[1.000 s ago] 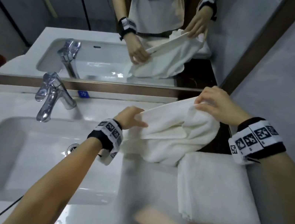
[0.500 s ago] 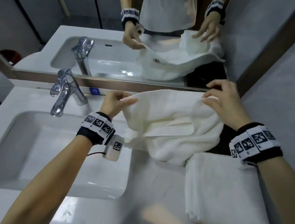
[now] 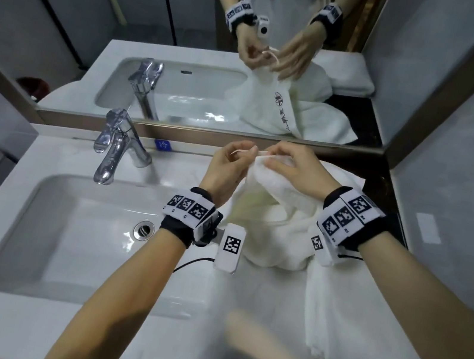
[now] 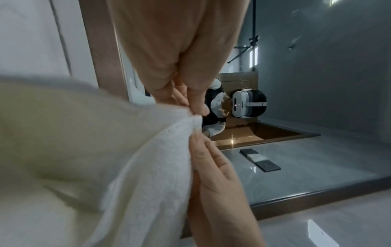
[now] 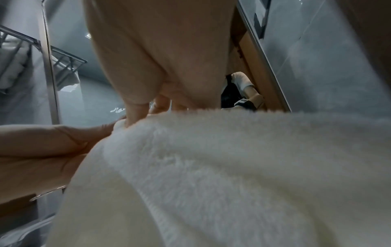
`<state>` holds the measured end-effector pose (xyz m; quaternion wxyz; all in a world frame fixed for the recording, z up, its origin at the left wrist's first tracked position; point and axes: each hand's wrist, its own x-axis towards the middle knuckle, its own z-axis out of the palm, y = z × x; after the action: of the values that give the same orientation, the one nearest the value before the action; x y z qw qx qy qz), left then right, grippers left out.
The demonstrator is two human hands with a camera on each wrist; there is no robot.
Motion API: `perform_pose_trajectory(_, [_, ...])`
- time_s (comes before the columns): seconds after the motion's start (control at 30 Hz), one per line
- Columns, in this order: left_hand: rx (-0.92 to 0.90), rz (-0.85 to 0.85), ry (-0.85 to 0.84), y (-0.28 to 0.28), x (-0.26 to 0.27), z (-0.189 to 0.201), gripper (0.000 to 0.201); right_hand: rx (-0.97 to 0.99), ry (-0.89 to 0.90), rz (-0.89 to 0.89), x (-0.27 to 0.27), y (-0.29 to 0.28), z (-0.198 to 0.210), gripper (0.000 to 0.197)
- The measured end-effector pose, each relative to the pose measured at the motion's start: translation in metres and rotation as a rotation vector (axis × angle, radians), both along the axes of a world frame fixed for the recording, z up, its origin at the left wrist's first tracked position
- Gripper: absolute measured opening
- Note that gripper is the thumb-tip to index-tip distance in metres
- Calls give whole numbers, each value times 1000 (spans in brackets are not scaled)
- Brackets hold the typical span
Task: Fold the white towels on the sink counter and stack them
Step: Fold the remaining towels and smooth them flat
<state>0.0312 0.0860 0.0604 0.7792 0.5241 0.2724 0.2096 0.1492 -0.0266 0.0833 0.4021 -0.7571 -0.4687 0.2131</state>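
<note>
Up near the mirror [image 3: 280,61], the loose white towel [image 3: 279,217] hangs bunched from both hands, its lower folds resting on the tabletop [image 3: 256,301] just right of the basin [image 3: 86,248]. Its top edge is pinched by the left hand [image 3: 224,171] between thumb and fingers [image 4: 198,100], and the right hand [image 3: 293,170] pinches the same edge just beside it, fingertips nearly touching. A folded towel [image 3: 361,325] lies flat on the tabletop at the right, under the right forearm, touching the loose towel's lower folds. Behind the basin stands the chrome faucet [image 3: 115,146].
</note>
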Motion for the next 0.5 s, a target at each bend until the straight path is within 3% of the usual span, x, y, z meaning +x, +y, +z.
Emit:
perform_pose_trajectory(0.1, [16,13,-4,-5,-3,-3,6,5,44,-42,0,2,-6,14])
perform_pose_trajectory(0.33, [390,-73,126,-27,-7,-14,25,90,230,-213,-1,9,-17,9])
perform_pose_trajectory(0.5, [496,-25,210,-26,1,-12,10,94,209,-172,2,5,-14,8])
